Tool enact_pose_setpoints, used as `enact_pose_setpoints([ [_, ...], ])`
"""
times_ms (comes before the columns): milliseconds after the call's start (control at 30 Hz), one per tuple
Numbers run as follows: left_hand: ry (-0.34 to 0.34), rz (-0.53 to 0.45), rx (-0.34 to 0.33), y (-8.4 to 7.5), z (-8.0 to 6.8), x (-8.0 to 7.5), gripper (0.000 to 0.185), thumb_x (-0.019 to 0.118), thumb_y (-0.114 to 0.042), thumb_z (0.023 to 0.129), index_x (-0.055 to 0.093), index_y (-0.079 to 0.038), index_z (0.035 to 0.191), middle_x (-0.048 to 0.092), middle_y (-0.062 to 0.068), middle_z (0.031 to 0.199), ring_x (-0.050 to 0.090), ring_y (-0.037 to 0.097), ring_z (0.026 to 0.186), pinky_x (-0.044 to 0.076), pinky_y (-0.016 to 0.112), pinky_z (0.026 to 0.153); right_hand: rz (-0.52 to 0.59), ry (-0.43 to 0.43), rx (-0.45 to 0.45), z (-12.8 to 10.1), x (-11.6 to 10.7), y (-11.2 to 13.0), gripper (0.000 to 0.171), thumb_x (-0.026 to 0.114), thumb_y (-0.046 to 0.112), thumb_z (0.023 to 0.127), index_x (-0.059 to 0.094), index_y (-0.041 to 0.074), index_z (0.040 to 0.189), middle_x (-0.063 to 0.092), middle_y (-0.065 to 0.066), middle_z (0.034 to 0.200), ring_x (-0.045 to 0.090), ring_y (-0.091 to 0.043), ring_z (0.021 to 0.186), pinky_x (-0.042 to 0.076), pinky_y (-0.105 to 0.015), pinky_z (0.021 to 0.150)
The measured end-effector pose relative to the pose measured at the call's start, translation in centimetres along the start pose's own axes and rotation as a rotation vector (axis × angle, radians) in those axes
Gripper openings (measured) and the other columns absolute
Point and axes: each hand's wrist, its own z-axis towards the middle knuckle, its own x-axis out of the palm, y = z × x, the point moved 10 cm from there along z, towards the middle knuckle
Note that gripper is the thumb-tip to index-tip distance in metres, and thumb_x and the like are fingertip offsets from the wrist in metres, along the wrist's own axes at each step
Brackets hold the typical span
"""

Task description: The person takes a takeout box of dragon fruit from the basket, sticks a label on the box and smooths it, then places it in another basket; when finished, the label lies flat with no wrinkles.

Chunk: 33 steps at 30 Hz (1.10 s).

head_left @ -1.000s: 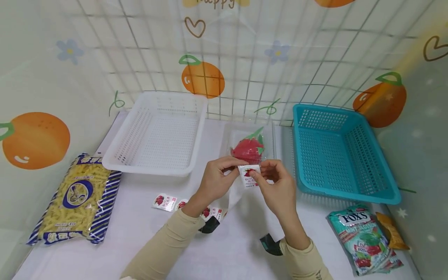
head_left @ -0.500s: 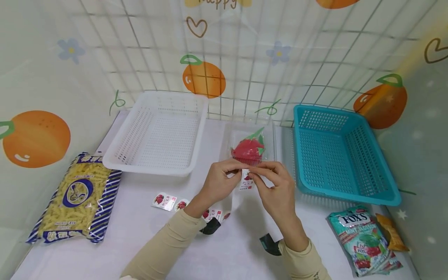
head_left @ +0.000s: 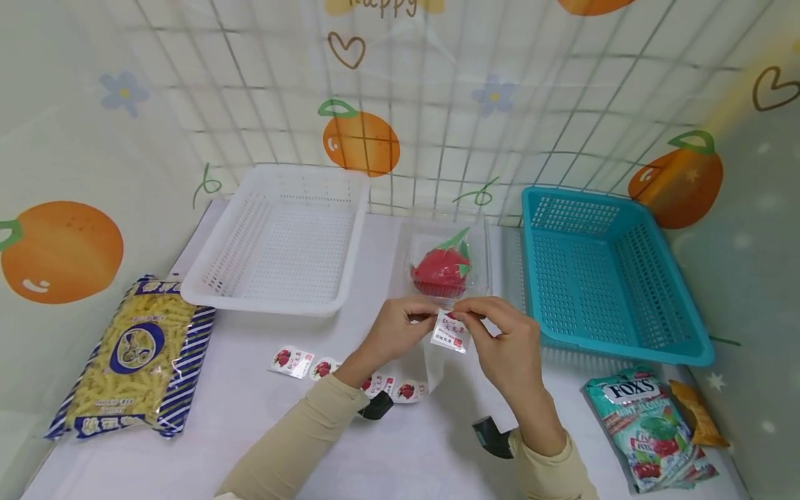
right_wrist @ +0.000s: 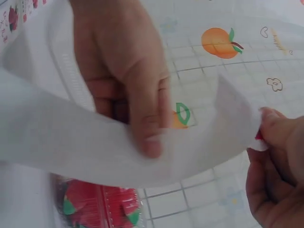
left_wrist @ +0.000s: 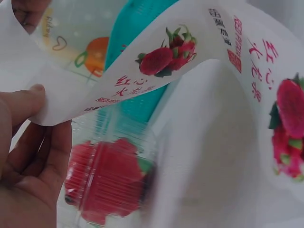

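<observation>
White tabletop (head_left: pixel 400 444), backed by a wire grid and a film printed with oranges and hearts, is carrying everything here. Above it, the left hand (head_left: pixel 400 328) and the right hand (head_left: pixel 506 340) are meeting over the middle, each pinching the long white sticker strip printed with red dragon fruit (head_left: pixel 451 331) between thumb and fingertips; the strip is hanging down from the hands and trailing along the table toward the left sleeve. Just behind the hands, a clear plastic box holding a red dragon-fruit toy (head_left: pixel 442 267) is sitting on the table between a white perforated plastic basket (head_left: pixel 281 239) and a teal perforated plastic basket (head_left: pixel 609 267). A striped blue-and-white bag of yellow spiral pasta (head_left: pixel 134 357) is lying at the far left, and a green FOX'S candy bag (head_left: pixel 650 427) is lying at the near right beside a small orange packet (head_left: pixel 698 413).
</observation>
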Motion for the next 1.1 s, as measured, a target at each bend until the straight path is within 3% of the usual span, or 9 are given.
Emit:
enact_pose_setpoints([
  [233,0.085,0.036,0.001,1.6,0.0,1.7,0.016,0.070,0.000,0.091,0.081,-0.002,0.102,0.076,0.013,0.104,0.069,0.017,0.092,0.058,0.018,0.080,-0.009,0.008,-0.004,0.2,-1.0,0.6,0.017,0.082,-0.005,0.079,0.080,0.007,0.091,0.077,-0.004,0.087,0.065,-0.012,0.076,0.051,-0.007,0.070],
  [500,0.203,0.166,-0.104,3.6,-0.5,2.9,0.019,0.076,-0.010,0.091,0.080,-0.009,0.110,0.073,0.002,0.107,0.066,0.013,0.096,0.055,0.017,0.080,0.023,0.015,0.021,0.4,-1.7,0.7,0.016,0.081,-0.005,0.080,0.080,0.007,0.091,0.077,-0.003,0.085,0.063,-0.008,0.075,0.047,-0.012,0.056],
  [800,0.389,0.277,-0.078,2.2,-0.9,2.3,0.049,0.078,-0.022,0.091,0.065,-0.015,0.137,0.067,0.002,0.133,0.064,0.022,0.113,0.056,0.037,0.098,0.013,0.022,0.060,0.3,-1.3,-0.1,0.014,0.081,-0.003,0.081,0.080,0.007,0.091,0.077,-0.002,0.085,0.063,-0.008,0.077,0.051,-0.010,0.062],
  [967,0.384,0.181,-0.041,0.2,-1.0,1.2,0.039,0.068,-0.022,0.099,0.065,-0.013,0.136,0.068,0.003,0.132,0.065,0.021,0.113,0.055,0.034,0.101,0.013,0.017,0.076,0.3,-1.2,-0.5,0.014,0.082,-0.002,0.081,0.080,0.007,0.092,0.077,-0.003,0.085,0.064,-0.008,0.077,0.052,-0.010,0.064],
  [1100,0.359,0.029,-0.104,-0.9,-1.1,0.6,0.030,0.061,-0.025,0.104,0.069,-0.009,0.128,0.072,0.009,0.122,0.068,0.022,0.103,0.057,0.032,0.094,0.011,0.001,0.080,0.3,-1.3,-0.6,0.012,0.081,-0.001,0.082,0.080,0.007,0.091,0.077,-0.003,0.085,0.063,-0.007,0.077,0.051,-0.009,0.065],
])
